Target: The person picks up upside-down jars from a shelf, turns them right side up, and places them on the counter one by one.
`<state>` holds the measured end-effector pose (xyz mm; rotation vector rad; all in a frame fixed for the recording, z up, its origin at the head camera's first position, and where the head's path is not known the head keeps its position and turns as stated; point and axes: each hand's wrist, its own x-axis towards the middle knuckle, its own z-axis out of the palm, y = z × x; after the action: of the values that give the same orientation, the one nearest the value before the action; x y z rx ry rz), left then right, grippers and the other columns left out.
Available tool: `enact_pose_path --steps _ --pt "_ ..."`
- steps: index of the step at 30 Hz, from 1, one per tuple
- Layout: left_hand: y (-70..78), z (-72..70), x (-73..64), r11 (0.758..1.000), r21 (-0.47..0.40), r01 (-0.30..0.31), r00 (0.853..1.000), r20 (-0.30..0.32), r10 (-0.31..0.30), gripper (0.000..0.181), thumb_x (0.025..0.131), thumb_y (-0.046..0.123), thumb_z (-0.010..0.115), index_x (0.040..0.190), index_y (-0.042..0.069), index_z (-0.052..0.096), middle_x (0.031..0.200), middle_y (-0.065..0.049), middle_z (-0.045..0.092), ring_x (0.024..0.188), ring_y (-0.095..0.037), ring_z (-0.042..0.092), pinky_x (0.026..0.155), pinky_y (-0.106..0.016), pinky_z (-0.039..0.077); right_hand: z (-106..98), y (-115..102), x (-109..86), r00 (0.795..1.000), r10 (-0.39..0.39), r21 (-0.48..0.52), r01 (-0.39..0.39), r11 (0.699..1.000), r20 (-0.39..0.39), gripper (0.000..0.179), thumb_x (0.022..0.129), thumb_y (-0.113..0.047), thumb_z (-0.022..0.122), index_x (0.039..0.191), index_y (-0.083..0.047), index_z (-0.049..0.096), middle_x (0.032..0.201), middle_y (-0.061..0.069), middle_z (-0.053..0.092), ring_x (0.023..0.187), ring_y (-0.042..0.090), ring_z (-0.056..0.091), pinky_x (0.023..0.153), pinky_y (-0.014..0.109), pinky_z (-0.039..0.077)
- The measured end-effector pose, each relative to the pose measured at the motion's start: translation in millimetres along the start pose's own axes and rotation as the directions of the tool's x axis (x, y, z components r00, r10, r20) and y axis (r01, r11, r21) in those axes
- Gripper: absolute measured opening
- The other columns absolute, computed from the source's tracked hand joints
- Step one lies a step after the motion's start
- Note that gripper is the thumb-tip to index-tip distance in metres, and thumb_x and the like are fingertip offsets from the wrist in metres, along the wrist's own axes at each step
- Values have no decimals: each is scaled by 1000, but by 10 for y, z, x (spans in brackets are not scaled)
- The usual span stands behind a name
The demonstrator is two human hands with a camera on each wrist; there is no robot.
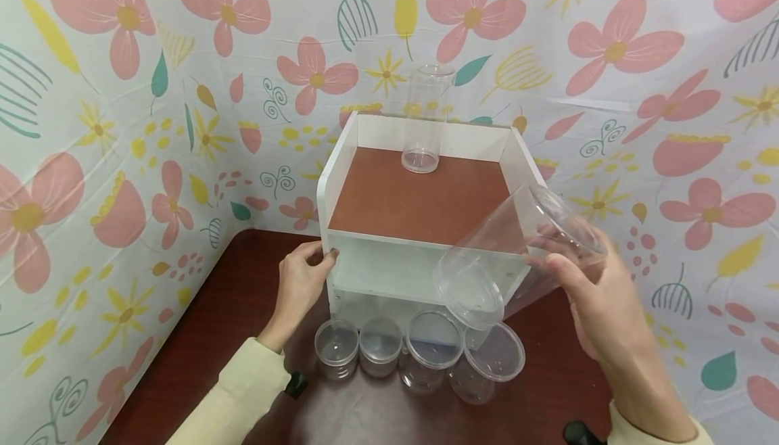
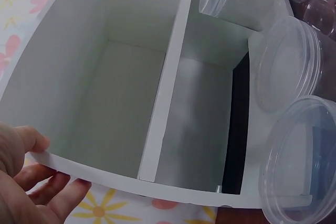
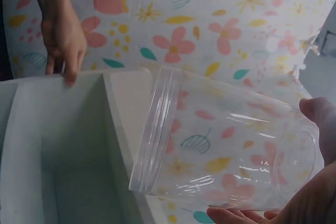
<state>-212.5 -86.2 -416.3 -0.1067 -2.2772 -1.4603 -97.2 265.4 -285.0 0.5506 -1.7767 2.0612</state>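
Note:
A white two-tier desk shelf (image 1: 414, 201) with a brown top stands on the table. My left hand (image 1: 301, 286) grips the front edge of its left side panel; in the left wrist view the thumb lies inside the panel (image 2: 100, 176) and the fingers outside. My right hand (image 1: 611, 303) holds a large clear plastic jar (image 3: 226, 150) around its base end. The jar is tilted above the shelf's front right, its lidded end pointing down and left. A tall, narrow clear jar (image 1: 426, 117) stands upright at the back of the brown top.
Several smaller clear lidded jars stand in a row before the shelf, among them a small jar (image 1: 337, 350) at the left and a larger jar (image 1: 487, 364) at the right. Under them is a dark red-brown table (image 1: 231, 343). Flower-patterned cloth (image 1: 213, 127) hangs around behind.

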Motion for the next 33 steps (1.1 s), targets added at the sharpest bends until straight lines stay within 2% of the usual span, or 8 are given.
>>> enact_pose_path --steps 5,13,19,25,31,33 --pt "-8 1 -3 1000 3 -1 1000 0 1 23 94 20 77 112 8 80 110 -6 75 94 -23 71 77 -42 56 22 31 -93 998 70 -48 -70 996 -2 46 99 9 53 143 -3 44 125 15 61 116 23 66 101 29 50" --pt "-15 11 -11 1000 -6 -7 1000 -2 7 25 94 20 77 115 6 79 110 -6 75 93 -23 72 76 -41 56 54 107 -184 995 99 -78 -97 992 19 52 98 13 53 146 -5 46 132 14 61 124 22 60 99 30 53" --pt "-4 12 -15 1000 -8 3 1000 -5 -3 24 93 20 77 115 9 80 110 -5 75 96 -23 71 79 -42 55 51 184 -260 986 168 -144 -166 976 2 51 98 10 57 145 -9 47 130 12 64 122 19 63 97 26 52" --pt "-3 6 -19 1000 -17 2 1000 -4 -2 24 94 20 77 116 10 80 111 -6 75 96 -23 72 79 -43 56 73 267 -315 981 196 -205 -193 960 -5 50 98 8 59 143 -10 51 126 11 65 119 18 64 93 25 53" --pt "-6 -4 -21 1000 -25 8 1000 13 -8 28 94 22 77 120 10 78 114 -6 75 99 -23 71 81 -43 56 82 333 -378 973 230 -273 -229 935 -26 43 99 3 63 138 -14 54 124 6 69 118 14 64 82 24 53" --pt "-17 -6 -22 1000 -30 6 1000 23 -5 29 95 22 77 121 10 78 116 -7 74 100 -23 71 81 -43 56 85 354 -387 970 240 -280 -237 930 -24 45 99 2 63 139 -14 54 126 6 68 118 14 64 82 25 53"
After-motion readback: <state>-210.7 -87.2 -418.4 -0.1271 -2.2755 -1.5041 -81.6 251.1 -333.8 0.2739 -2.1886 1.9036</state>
